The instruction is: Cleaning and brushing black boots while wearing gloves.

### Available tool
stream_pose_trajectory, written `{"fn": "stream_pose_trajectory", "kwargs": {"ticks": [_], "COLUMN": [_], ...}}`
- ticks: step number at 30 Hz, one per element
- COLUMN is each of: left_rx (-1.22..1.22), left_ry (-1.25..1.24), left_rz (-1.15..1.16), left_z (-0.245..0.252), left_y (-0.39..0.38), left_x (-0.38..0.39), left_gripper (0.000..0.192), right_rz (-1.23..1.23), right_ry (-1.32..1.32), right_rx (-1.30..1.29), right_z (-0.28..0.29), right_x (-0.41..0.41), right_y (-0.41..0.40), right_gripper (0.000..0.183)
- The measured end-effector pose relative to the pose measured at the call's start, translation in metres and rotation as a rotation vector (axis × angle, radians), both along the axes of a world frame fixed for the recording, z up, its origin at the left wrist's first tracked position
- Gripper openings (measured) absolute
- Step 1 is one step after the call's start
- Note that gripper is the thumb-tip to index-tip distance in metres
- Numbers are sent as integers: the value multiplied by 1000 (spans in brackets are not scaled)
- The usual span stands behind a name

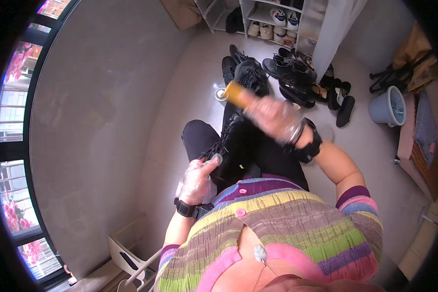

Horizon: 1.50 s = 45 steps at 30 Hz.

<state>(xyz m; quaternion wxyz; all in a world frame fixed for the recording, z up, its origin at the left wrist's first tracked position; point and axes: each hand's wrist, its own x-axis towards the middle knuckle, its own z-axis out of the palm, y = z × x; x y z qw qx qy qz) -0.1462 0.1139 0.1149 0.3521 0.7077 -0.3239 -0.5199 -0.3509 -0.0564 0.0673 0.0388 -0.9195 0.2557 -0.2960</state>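
Across my lap lies a black lace-up boot point(237, 142), its dark shape blending into my black trousers. My left hand point(197, 179), in a clear plastic glove, grips the boot near its loose laces, thumb uppermost. Above the boot, my right hand point(273, 118) is blurred by motion. It also wears a clear glove and is closed around a yellow-orange object point(235, 95), possibly a brush or a bottle; the blur hides which. On the floor just beyond that object stands a can with a round white top point(221, 94).
Several black shoes point(292, 73) are spread on the floor ahead. Behind them is a white shoe rack point(264, 16) holding more pairs. A light blue bucket point(387, 107) stands at the right. At the left are a grey wall point(98, 109) and a barred window point(12, 120).
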Motion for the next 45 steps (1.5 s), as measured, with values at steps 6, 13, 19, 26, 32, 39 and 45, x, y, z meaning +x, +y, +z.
{"fn": "stream_pose_trajectory", "kwargs": {"ticks": [6, 13, 19, 26, 32, 39, 45], "left_rx": [-81, -91, -67, -184, -76, -193, -169], "left_ry": [432, 565, 694, 996, 969, 846, 594], "left_rz": [212, 376, 494, 788, 655, 768, 539], "left_z": [1, -38, -50, -71, -82, -79, -94], "left_y": [-7, 11, 26, 45, 51, 53, 64], "left_x": [-10, 37, 50, 62, 80, 76, 82], "left_gripper": [21, 19, 18, 20, 17, 17, 32], "right_rz": [-49, -209, 147, 529, 384, 502, 404], "right_ry": [97, -124, -135, 350, 434, 184, 544], "right_rx": [182, 414, 570, 844, 854, 468, 616], "right_z": [-24, 3, 0, -8, -37, -10, -46], "right_x": [-12, -2, 79, 71, 97, 97, 105], "right_y": [-23, -48, -8, 64, 10, 44, 20], "right_gripper": [37, 35, 39, 32, 27, 30, 34]}}
